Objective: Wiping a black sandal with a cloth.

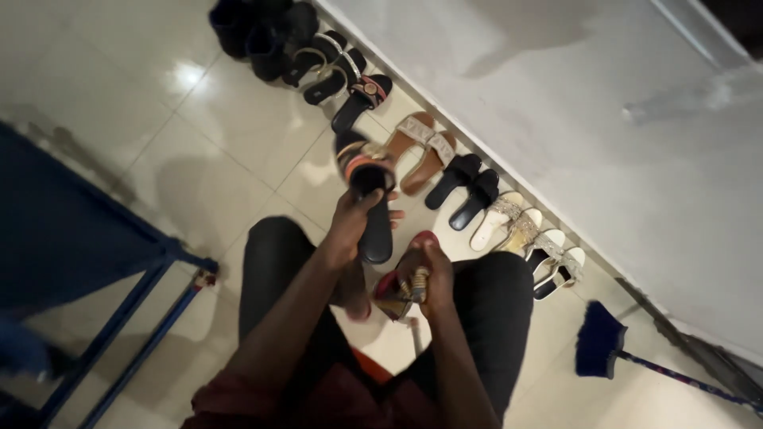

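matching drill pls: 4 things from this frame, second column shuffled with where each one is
1. black sandal with orange strap
2. red-soled sandal
3. blue broom
4. tan sandals

a. on the floor, lower right by the wall
b. in the left hand
c. in the row along the wall
d. in the right hand

Pairs: 1-b, 2-d, 3-a, 4-c

A row of sandals [445, 171] along the wall's [604, 119] foot, a blue broom [602, 343] near its right end, a blue metal frame [119, 314] at the floor's left edge.
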